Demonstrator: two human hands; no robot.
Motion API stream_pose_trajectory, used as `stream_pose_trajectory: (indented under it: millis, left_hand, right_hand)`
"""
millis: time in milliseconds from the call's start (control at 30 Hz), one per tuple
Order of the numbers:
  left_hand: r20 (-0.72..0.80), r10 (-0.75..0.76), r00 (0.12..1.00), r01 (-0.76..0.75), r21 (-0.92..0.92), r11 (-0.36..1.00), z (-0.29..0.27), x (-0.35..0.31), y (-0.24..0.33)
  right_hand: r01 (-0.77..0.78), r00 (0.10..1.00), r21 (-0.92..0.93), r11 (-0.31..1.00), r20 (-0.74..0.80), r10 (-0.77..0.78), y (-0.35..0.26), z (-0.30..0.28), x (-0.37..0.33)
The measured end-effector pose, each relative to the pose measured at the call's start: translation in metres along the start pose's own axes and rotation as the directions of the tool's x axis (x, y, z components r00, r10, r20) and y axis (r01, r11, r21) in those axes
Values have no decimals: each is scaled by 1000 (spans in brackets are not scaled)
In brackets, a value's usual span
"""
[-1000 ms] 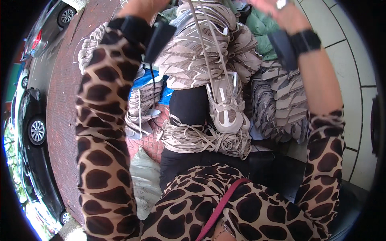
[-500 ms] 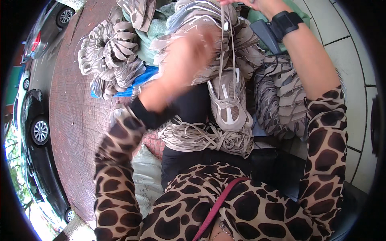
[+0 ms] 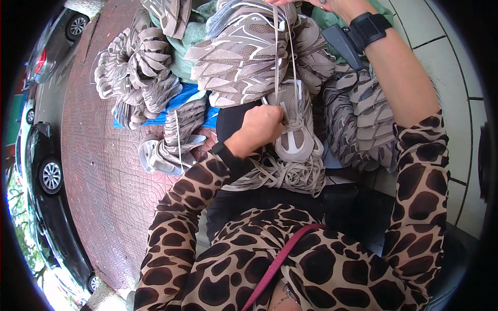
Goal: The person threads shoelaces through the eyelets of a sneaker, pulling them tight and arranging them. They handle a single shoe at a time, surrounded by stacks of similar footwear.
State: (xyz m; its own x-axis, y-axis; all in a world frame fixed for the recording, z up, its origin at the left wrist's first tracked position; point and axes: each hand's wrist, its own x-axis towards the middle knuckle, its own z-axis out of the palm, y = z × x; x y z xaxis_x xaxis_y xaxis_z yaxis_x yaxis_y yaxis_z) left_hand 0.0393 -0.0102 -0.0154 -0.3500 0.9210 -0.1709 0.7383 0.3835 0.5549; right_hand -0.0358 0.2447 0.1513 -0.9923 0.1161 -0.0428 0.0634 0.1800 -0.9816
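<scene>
Fingers of my left hand [image 3: 261, 127] are curled closed against the left edge of a shoe upper [image 3: 296, 139]; what they pinch is hidden. The upper lies just right of that hand over my lap [image 3: 264, 198], toe nearest me, long axis running away. My right hand [image 3: 340, 5] is farther, past the far end; laces [image 3: 276, 62] stretch toward it, its grip cut from view. A lace bundle [image 3: 290, 176] lies by the toe; a stack [image 3: 233, 70] crowds the far end, another [image 3: 371, 114] the right.
</scene>
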Motion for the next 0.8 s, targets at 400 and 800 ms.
stream_pose_trajectory:
  millis: [400, 800]
  left_hand:
    - [32, 42, 999, -48, 202, 978, -1, -1, -5]
    - [-251, 11, 968, -87, -295, 951, 28, -8, 1]
  right_hand:
    - [-2, 1000, 27, 1000, 27, 1, -14, 20, -17]
    - [-8, 1000, 2, 1000, -21, 8, -12, 29, -45]
